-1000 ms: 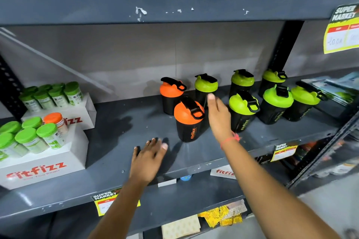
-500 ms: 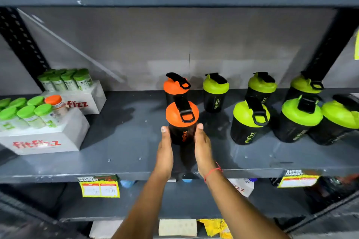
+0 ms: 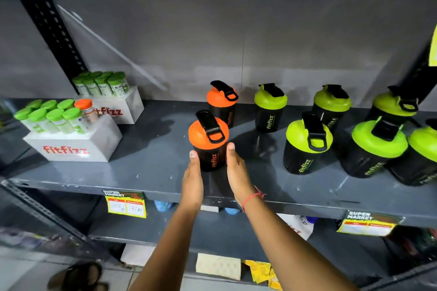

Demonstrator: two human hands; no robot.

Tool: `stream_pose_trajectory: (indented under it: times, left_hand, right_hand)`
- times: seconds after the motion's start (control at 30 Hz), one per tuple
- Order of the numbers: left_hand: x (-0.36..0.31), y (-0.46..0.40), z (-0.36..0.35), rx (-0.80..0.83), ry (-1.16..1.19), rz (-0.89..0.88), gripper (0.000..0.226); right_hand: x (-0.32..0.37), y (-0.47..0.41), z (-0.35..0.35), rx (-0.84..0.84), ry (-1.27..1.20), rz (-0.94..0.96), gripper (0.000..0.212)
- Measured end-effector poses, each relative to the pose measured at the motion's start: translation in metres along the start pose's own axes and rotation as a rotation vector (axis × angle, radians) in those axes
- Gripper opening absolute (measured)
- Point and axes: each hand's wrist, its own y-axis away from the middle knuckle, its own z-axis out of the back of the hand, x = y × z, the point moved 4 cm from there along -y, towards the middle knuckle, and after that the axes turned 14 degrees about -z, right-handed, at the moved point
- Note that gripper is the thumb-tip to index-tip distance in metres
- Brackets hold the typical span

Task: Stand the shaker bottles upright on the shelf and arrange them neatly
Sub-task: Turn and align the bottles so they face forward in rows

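Both hands, left (image 3: 192, 181) and right (image 3: 237, 172), cupped flat against opposite sides of the front orange-lidded shaker (image 3: 209, 140), near the shelf (image 3: 151, 168) front edge. Upright, long axis vertical, straight ahead, equally near each. Behind it, toward the back edge, second orange shaker (image 3: 222, 101).

Chipped painted metal shelf (image 3: 151, 168)

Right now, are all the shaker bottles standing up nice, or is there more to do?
Every shaker in view stands upright: the back orange shaker and the green-lidded shakers. In hand: the left hand and right hand flank the front orange shaker, fingertips at its sides. Left: the green ones on the grey shelf stand unevenly spaced and could use straightening.
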Motion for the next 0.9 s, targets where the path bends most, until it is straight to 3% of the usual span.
stream_pose_trajectory:
  times: [0.07, 0.27, 0.4, 0.57, 0.7, 0.8, 0.9]
  left_hand:
    - [0.001, 0.0, 0.0, -0.006, -0.031, 0.008, 0.088]
    - [0.0, 0.0, -0.001, 0.033, -0.062, -0.01, 0.076]
    - [0.005, -0.002, 0.0, 0.061, -0.078, 0.008, 0.091]
    - [0.006, -0.002, -0.002, 0.093, -0.083, 0.026, 0.091]
    - [0.002, 0.006, 0.0, -0.017, -0.104, 0.001, 0.065]
    - [-0.009, 0.041, -0.001, -0.155, -0.255, -0.253, 0.057]
    - [-0.006, 0.077, -0.036, 0.143, -0.418, -0.624, 0.066]
  right_hand:
    - [0.001, 0.001, -0.001, 0.004, -0.006, -0.004, 0.055]
    - [0.007, 0.009, 0.0, -0.01, 0.007, -0.008, 0.053]
    - [0.009, 0.015, 0.002, -0.006, 0.047, -0.016, 0.056]
    - [-0.002, 0.024, 0.014, -0.057, 0.05, -0.053, 0.059]
    - [-0.018, 0.033, 0.036, -0.176, -0.09, -0.067, 0.056]
    - [-0.029, 0.048, 0.073, -0.505, -0.308, 0.003, 0.047]
    - [-0.033, 0.061, 0.122, -0.774, -0.528, 0.099, 0.036]
